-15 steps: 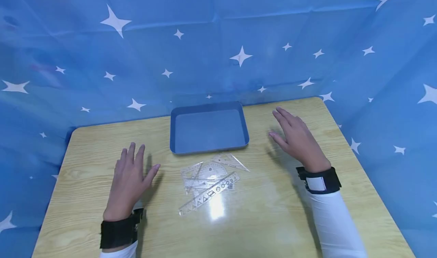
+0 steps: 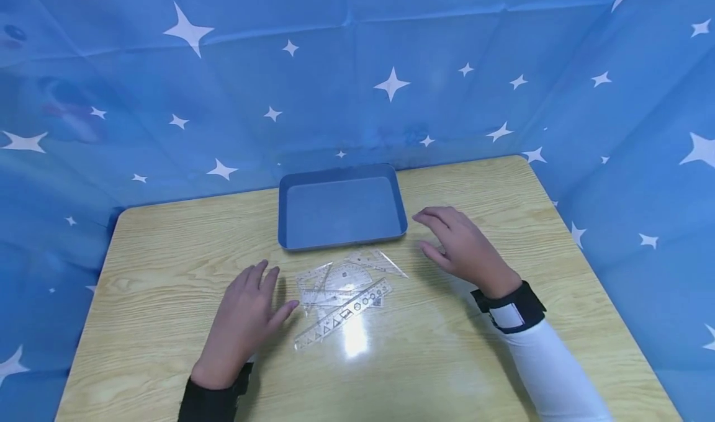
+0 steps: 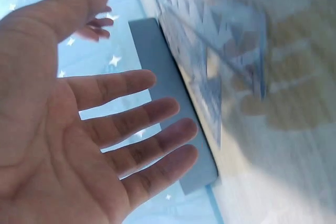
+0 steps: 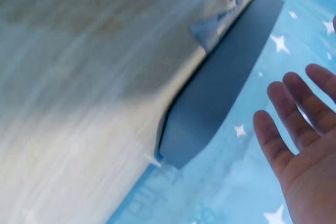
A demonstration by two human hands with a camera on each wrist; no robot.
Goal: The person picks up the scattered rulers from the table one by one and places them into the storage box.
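Clear plastic drawing tools lie in an overlapping pile mid-table: a long ruler slants across the front, a protractor sits behind it, one set square is at the left and another at the back right. A second straight ruler lies partly under the long one. My left hand hovers just left of the pile, fingers spread and holding nothing. To the right, my right hand hangs over the table near the tray's corner, its fingers relaxed and nothing in them.
Behind the pile stands a shallow blue-grey rectangular tray near the table's back edge. The wooden table is glossy, with a bright reflection in front of the rulers. A blue curtain with white stars hangs behind and beside it.
Both hands have moved inward toward the drawing tools, the left one rightward, the right one leftward and nearer the front. The tools and tray stay in place.
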